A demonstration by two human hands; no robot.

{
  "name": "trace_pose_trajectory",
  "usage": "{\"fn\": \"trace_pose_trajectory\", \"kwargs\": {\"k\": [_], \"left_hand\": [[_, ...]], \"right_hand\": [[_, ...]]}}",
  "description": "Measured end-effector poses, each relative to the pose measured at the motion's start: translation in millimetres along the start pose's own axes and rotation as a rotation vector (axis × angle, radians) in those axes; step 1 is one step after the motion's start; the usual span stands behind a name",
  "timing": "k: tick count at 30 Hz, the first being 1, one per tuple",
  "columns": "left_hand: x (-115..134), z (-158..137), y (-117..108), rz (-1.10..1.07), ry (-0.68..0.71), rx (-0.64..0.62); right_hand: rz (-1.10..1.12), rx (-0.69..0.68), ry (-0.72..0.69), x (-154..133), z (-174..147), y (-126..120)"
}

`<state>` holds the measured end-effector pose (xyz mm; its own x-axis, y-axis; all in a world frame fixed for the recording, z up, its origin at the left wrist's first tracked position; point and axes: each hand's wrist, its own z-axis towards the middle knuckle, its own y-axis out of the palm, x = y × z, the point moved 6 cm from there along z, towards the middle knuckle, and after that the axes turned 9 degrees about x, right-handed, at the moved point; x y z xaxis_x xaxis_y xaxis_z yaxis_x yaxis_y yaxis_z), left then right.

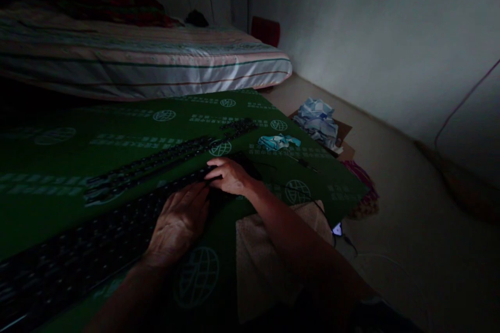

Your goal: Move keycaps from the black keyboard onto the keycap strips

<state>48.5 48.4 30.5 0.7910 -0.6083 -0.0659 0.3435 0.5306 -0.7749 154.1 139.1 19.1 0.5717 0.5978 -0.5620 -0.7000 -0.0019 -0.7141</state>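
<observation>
A long black panel (86, 242) with rows of small glinting spots, like a keyboard, lies slantwise on a green printed sheet (128, 138). My left hand (177, 221) rests over its near edge, fingers together and lying flat; their tips are in shadow. Just beyond, my right hand (228, 176) reaches to the panel's far end, its visible fingers slightly apart and pointing left beside my left fingertips. I see nothing held in it. Behind the panel lie long black strips (144, 169), with a cluster of small black pieces (242, 126) at their far end.
A crumpled turquoise cloth (278, 141) and a thin, screwdriver-like tool (304, 164) lie to the right. Under my right forearm is a brown cloth (253, 265). A striped bed (195, 67) stands behind. Crumpled pale fabric (317, 120) and a cable (349, 243) are on the floor.
</observation>
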Motion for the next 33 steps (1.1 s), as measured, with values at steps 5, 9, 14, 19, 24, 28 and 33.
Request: {"fn": "trace_pose_trajectory", "kwargs": {"k": [5, 9, 14, 19, 24, 28, 33], "left_hand": [[0.8, 2.6, -0.3, 0.002, 0.005, -0.009], [-0.4, 1.3, 1.4, 0.014, 0.021, 0.005], [-2.2, -0.8, 4.1, 0.029, 0.025, 0.006], [-3.7, -1.4, 5.5, 0.009, 0.003, -0.005], [-4.6, -0.9, 6.6, -0.005, -0.037, -0.043], [-4.7, -0.2, 6.4, -0.015, -0.046, -0.042], [-5.9, 2.6, 7.0, -0.028, -0.062, -0.055]], "right_hand": [[-0.031, 0.053, 0.004, 0.8, -1.9, -2.2], [-0.083, 0.068, -0.035, -2.0, -2.0, -3.2], [-0.147, 0.074, -0.119, -10.0, -2.2, -5.8], [-0.175, 0.085, -0.141, -12.1, -3.4, -5.3], [-0.153, 0.085, -0.110, -9.5, -3.3, -4.5], [-0.188, 0.067, -0.073, -7.1, -3.1, -5.0], [-0.211, 0.048, -0.065, -7.5, -3.6, -5.2]]}}
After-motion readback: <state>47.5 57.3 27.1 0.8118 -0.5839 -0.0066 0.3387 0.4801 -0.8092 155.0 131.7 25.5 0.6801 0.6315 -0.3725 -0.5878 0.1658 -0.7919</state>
